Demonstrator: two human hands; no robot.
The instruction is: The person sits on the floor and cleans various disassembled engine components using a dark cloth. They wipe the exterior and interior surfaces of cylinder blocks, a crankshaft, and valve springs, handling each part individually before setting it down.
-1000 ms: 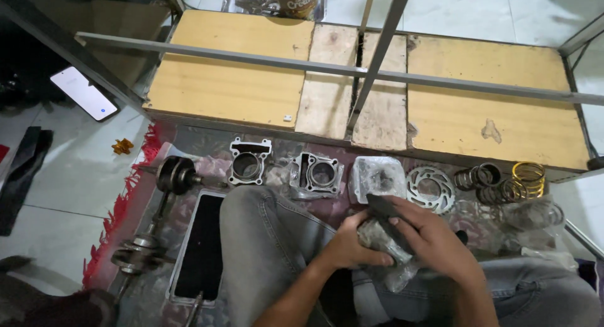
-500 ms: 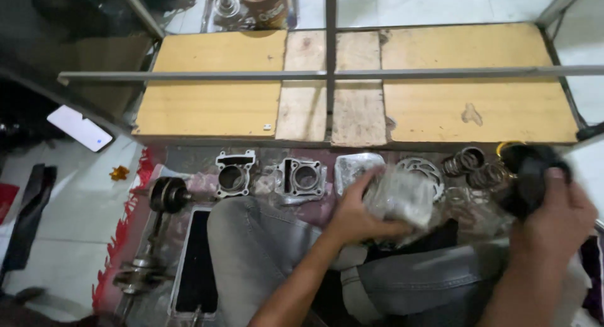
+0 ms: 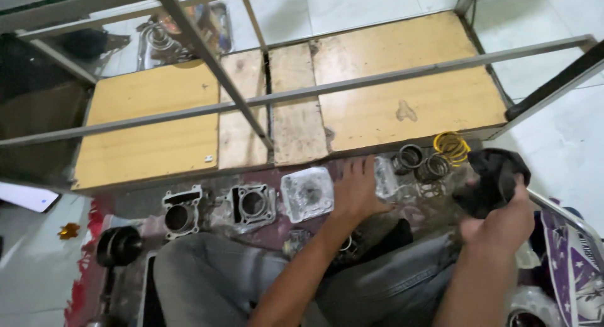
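- Floor (image 3: 553, 138): pale tiles, visible to the right of and behind the wooden shelf.
- Mat (image 3: 207, 198): dark cloth with a red fringed edge (fringe at the left), lying on the floor in front of the shelf.
- Wooden shelf (image 3: 151, 132): low boards inside a metal frame, bare on top.
- On the mat, left to right: engine cylinder (image 3: 180, 214); second cylinder (image 3: 251, 204); part wrapped in clear plastic (image 3: 306, 193); another clear-wrapped part (image 3: 385, 178); dark metal rings (image 3: 410, 157); yellow coil spring (image 3: 451, 146).
- Crankshaft (image 3: 118, 246): at the mat's left edge.
- Left hand (image 3: 358, 191): palm down on the mat, between the two wrapped parts.
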